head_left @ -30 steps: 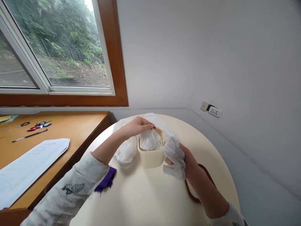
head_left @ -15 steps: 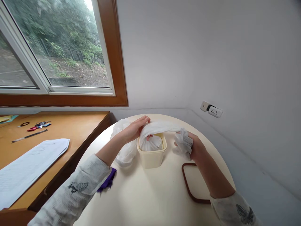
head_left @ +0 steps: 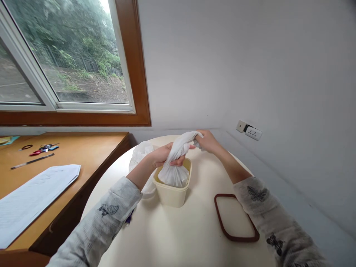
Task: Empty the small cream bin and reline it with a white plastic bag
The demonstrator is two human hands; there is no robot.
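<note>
A cream container (head_left: 172, 194) stands on the round white table (head_left: 178, 237). The lower part of a white plastic bag (head_left: 174, 176) bulges inside it, and its upper part rises twisted above the rim. My left hand (head_left: 165, 155) is closed round the neck of the bag, just over the container. Up and to the right, my right hand (head_left: 205, 141) grips the bunched top end of the bag. Another pale plastic bag (head_left: 140, 154) lies behind my left forearm, partly hidden by it.
A clear lid with a brown rim (head_left: 219, 217) lies at the table's right. Something purple (head_left: 129, 218) shows beside my left sleeve. A wooden desk (head_left: 91, 148) at left holds papers (head_left: 39, 196), a pen (head_left: 32, 161) and keys (head_left: 46, 148). Wall sockets (head_left: 253, 133) are at right.
My right hand has moved up and left with the bag's end. The bag's neck is now twisted and upright, with my left hand round it. The container has shifted slightly left and nearer.
</note>
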